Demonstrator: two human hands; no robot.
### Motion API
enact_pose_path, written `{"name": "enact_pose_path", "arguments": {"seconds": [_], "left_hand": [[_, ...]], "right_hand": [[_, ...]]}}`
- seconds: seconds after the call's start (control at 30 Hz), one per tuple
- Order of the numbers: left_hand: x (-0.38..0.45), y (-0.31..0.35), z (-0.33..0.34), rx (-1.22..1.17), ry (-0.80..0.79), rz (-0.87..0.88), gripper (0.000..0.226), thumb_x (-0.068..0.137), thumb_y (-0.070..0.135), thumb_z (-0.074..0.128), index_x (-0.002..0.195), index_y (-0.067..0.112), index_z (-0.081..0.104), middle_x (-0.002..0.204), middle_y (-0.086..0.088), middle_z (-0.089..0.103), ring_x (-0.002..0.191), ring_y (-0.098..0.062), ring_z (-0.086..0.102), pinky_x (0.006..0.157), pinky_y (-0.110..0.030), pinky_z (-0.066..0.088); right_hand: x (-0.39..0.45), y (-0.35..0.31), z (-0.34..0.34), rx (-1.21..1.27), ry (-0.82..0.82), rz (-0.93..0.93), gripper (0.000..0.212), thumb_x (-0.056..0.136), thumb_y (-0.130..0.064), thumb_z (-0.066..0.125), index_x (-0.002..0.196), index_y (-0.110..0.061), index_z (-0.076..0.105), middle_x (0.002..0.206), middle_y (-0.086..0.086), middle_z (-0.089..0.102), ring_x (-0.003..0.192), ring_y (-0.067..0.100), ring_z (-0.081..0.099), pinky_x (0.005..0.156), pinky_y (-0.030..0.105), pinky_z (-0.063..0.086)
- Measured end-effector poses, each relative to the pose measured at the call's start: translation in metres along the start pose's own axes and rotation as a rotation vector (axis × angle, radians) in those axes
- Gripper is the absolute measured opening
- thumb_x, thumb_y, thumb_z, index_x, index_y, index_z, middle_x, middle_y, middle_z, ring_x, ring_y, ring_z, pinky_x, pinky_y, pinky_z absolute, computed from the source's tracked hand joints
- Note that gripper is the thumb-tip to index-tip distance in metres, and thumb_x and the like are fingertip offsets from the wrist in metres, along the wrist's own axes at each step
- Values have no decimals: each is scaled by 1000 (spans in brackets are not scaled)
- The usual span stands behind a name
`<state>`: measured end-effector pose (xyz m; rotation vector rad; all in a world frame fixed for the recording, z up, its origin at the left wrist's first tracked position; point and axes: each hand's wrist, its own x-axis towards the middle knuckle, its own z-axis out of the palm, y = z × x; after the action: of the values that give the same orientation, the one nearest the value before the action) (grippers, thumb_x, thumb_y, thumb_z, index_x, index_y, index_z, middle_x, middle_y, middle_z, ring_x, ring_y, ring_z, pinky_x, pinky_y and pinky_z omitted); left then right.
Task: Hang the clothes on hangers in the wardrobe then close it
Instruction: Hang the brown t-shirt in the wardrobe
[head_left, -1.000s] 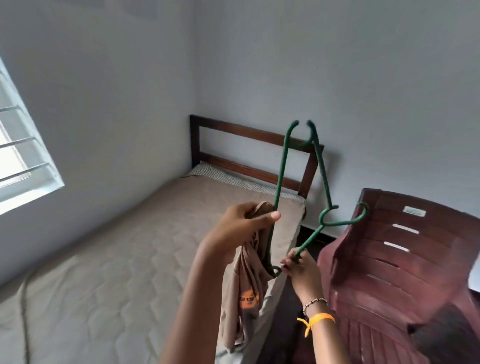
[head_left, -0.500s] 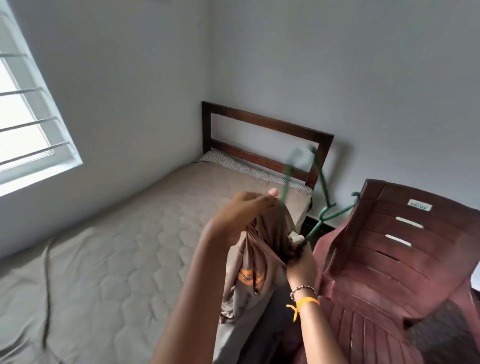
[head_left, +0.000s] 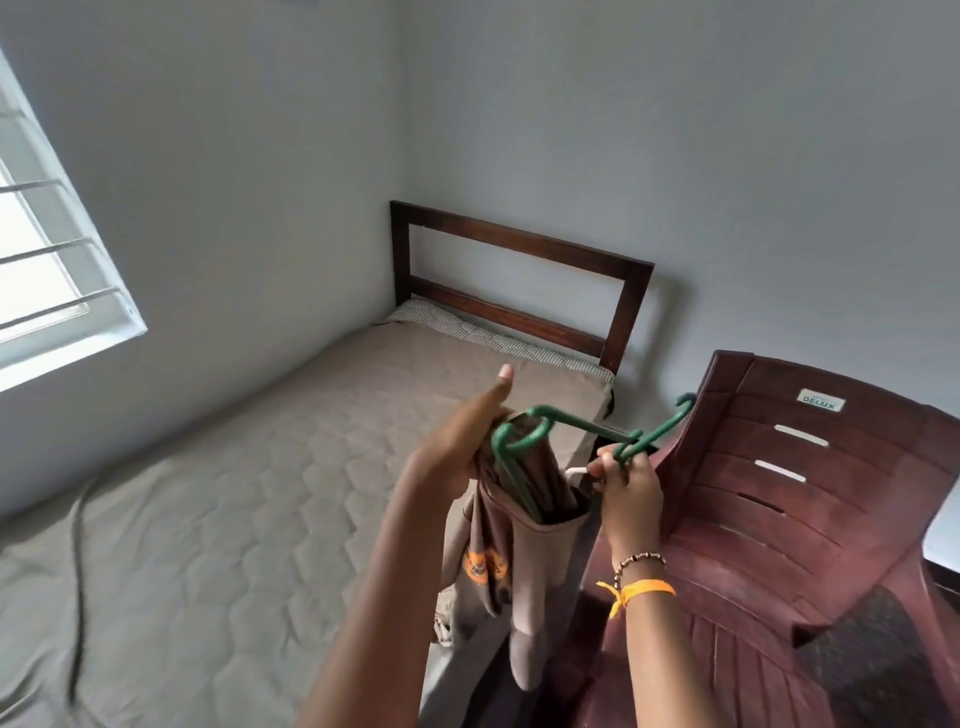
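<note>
A beige garment (head_left: 524, 561) with an orange print hangs between my arms, its opening held up. My left hand (head_left: 457, 447) grips the garment's top edge, thumb raised. A green plastic hanger (head_left: 571, 431) lies nearly level, one end pushed down into the garment's opening. My right hand (head_left: 626, 480) holds the hanger near its hook end, which points toward the chair. The wardrobe is not in view.
A bed with a quilted beige mattress (head_left: 234, 519) and a dark wooden headboard (head_left: 519, 280) fills the left and middle. A maroon plastic chair (head_left: 779, 493) stands at the right, close to my right hand. A barred window (head_left: 47, 270) is at the left.
The hanger has tipped from upright to nearly level and one end has gone into the garment's opening. Both hands stayed on the garment and hanger; the view dropped lower.
</note>
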<state>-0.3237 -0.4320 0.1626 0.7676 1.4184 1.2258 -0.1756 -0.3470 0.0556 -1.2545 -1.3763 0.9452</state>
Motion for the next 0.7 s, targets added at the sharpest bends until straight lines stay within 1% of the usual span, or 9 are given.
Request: {"name": "enact_pose_path", "arguments": {"seconds": [0.07, 0.17, 0.23, 0.33, 0.43, 0.5, 0.53, 0.6, 0.7], "left_hand": [[0, 3, -7, -32, -41, -61, 70, 84, 72, 34, 59, 10, 54, 41, 2, 47, 31, -8, 41, 36, -15, 31], [1, 0, -17, -39, -30, -106, 80, 52, 86, 44, 65, 8, 56, 51, -3, 47, 38, -11, 40, 42, -21, 30], [2, -3, -16, -13, -38, -109, 85, 41, 86, 49, 70, 7, 61, 61, -5, 51, 47, -13, 43, 48, -24, 33], [4, -6, -13, -26, -27, -112, 80, 47, 81, 54, 74, 7, 65, 66, -5, 58, 53, -14, 52, 57, -26, 41], [9, -8, -15, -77, -1, -88, 86, 47, 81, 61, 89, 6, 64, 75, -7, 57, 61, -15, 54, 62, -27, 43], [10, -8, -16, -105, -24, -76, 93, 48, 83, 63, 99, 5, 64, 83, -9, 60, 66, -17, 58, 65, -28, 47], [11, -9, -16, -117, -33, -74, 92, 51, 82, 62, 100, 4, 65, 83, -9, 62, 66, -17, 60, 65, -28, 49], [11, -9, -16, -150, -38, -76, 83, 58, 76, 58, 95, 3, 67, 78, -7, 65, 63, -16, 62, 63, -27, 51], [11, -10, -20, -225, -18, -93, 75, 60, 69, 60, 90, 1, 67, 72, -6, 67, 60, -15, 64, 66, -28, 51]], "right_hand": [[4, 9, -14, -178, 102, -49, 35, 89, -27, 45, 93, 1, 65, 81, 20, 68, 80, 35, 63, 69, 33, 38], [6, 16, -36, -253, 235, -137, 32, 89, -18, 47, 86, 9, 65, 79, 28, 68, 78, 42, 62, 60, 26, 21], [9, 22, -40, -281, 236, -153, 25, 91, -11, 51, 82, 7, 65, 74, 22, 68, 73, 39, 63, 61, 29, 25], [12, 25, -38, -332, 196, -155, 19, 91, -5, 53, 82, 4, 66, 73, 17, 70, 71, 35, 64, 63, 30, 33], [8, 23, -39, -286, 129, -173, 19, 91, -4, 56, 80, 4, 68, 73, 14, 70, 67, 23, 61, 60, 21, 30], [2, 27, -36, -191, 61, -126, 20, 92, -7, 57, 80, 3, 69, 71, 9, 68, 66, 11, 61, 61, 12, 38], [0, 31, -34, -165, 47, -100, 20, 93, -9, 56, 81, 1, 69, 71, 6, 68, 68, 11, 63, 66, 13, 42], [-1, 39, -32, -187, 64, -91, 19, 93, -10, 56, 81, -1, 69, 71, 5, 68, 72, 21, 66, 70, 24, 44], [1, 44, -37, -242, 63, -139, 17, 92, -4, 56, 82, 5, 67, 73, 13, 69, 73, 26, 63, 65, 19, 33]]}}
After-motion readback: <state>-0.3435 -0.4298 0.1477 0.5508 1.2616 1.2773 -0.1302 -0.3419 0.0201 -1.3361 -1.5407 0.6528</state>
